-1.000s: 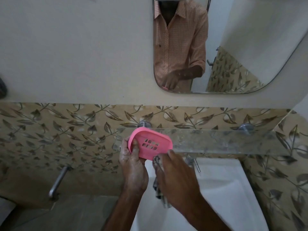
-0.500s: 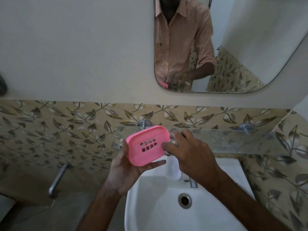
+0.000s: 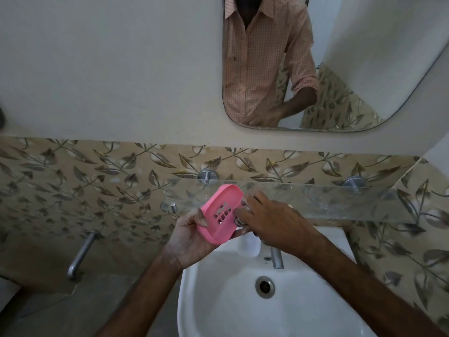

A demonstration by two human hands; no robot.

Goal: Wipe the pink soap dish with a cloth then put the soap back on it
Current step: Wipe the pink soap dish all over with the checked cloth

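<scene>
1 pink soap dish [image 3: 222, 215] tilts above the sink [image 3: 218, 300] — the left hand [image 3: 192, 237] clamps its lower-left edge in its grip. The right hand [image 3: 272, 222], grip curled, pinches 1 grey cloth [image 3: 239, 221] against the dish's right rim.

Pink soap dish [image 3: 222, 212] is an oval plastic tray with a raised rim and drain slots. It's tipped up on edge, open face showing, and gripped by the left hand [image 3: 192, 237]. A grey bit of cloth [image 3: 239, 221] sits bunched under the right hand [image 3: 269, 222] at its right rim.
</scene>
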